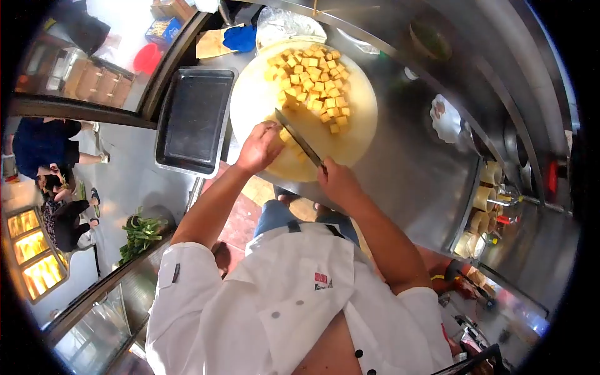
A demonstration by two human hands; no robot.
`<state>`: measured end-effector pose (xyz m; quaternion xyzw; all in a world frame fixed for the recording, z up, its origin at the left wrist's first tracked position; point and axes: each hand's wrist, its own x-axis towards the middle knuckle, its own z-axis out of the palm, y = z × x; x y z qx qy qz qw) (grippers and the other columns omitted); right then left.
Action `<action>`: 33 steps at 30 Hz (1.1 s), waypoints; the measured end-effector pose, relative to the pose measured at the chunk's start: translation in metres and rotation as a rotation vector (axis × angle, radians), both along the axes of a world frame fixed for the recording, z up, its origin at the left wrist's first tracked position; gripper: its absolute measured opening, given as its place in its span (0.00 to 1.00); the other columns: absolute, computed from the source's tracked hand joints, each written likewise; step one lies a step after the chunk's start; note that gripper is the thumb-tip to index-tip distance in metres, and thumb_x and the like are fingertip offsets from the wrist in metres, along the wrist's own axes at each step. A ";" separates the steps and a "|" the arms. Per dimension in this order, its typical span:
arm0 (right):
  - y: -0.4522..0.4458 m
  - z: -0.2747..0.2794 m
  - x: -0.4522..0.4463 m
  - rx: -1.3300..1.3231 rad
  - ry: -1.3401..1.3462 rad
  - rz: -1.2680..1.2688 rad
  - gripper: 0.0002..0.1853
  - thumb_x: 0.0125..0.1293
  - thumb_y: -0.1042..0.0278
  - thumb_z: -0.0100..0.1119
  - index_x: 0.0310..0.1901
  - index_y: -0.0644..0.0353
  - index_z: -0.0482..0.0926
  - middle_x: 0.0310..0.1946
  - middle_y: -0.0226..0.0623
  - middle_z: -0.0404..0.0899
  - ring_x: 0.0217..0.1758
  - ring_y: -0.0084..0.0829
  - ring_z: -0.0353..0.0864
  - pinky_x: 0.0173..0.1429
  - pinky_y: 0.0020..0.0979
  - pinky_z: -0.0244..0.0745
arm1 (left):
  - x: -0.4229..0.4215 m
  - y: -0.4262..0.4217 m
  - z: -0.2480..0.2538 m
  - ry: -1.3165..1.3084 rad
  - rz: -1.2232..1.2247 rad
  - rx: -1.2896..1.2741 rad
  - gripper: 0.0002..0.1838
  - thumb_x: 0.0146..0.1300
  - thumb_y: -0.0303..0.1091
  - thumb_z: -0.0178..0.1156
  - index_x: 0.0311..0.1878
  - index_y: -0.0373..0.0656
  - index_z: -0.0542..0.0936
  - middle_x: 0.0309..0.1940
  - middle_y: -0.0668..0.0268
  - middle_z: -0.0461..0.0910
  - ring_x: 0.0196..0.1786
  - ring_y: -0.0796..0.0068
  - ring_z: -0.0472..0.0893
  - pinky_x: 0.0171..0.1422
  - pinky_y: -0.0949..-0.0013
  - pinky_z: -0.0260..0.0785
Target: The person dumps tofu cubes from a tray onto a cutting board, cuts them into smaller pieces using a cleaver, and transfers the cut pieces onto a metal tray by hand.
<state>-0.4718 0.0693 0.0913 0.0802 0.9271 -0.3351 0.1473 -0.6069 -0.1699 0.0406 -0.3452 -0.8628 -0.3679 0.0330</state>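
My right hand is wrapped round the handle of a kitchen knife, whose blade slants up and left over a round, pale cutting board. Just left of the blade is my left hand, its fingers curled against a small yellow food piece. More yellow bits lie beside the blade, partly hidden by it. On the far half of the board many yellow food cubes are heaped, spreading down its right side. What exactly the cubes are made of I cannot tell.
Left of the board stands a dark rectangular tray. A blue cloth and a clear plastic bag lie behind. Bottles and containers line the right side. Leafy greens sit lower left; other people are beyond.
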 end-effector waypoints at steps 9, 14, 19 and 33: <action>-0.001 0.005 -0.002 0.023 -0.066 -0.008 0.12 0.75 0.59 0.52 0.45 0.60 0.73 0.33 0.59 0.83 0.39 0.63 0.84 0.45 0.60 0.78 | -0.015 -0.007 -0.039 0.049 -0.114 0.013 0.17 0.61 0.27 0.68 0.54 0.40 0.81 0.53 0.53 0.80 0.54 0.45 0.80 0.58 0.54 0.77; -0.002 0.013 -0.004 0.018 -0.108 -0.006 0.12 0.75 0.59 0.52 0.45 0.60 0.73 0.33 0.58 0.84 0.39 0.62 0.84 0.46 0.60 0.77 | -0.013 -0.005 -0.032 0.109 -0.109 0.038 0.16 0.62 0.26 0.66 0.53 0.40 0.81 0.50 0.55 0.80 0.55 0.49 0.79 0.61 0.56 0.75; -0.001 0.020 -0.002 0.047 -0.100 0.009 0.11 0.76 0.59 0.51 0.46 0.60 0.73 0.38 0.57 0.84 0.42 0.61 0.84 0.47 0.58 0.78 | -0.012 -0.007 -0.035 0.104 -0.153 -0.001 0.16 0.61 0.24 0.64 0.53 0.38 0.82 0.52 0.55 0.78 0.57 0.49 0.77 0.64 0.56 0.73; -0.025 0.052 -0.002 0.119 -0.130 0.049 0.10 0.75 0.61 0.54 0.44 0.59 0.72 0.34 0.50 0.85 0.38 0.58 0.84 0.43 0.55 0.79 | -0.015 -0.004 -0.039 0.135 -0.111 -0.062 0.11 0.59 0.24 0.65 0.46 0.38 0.85 0.52 0.56 0.80 0.58 0.49 0.78 0.67 0.55 0.73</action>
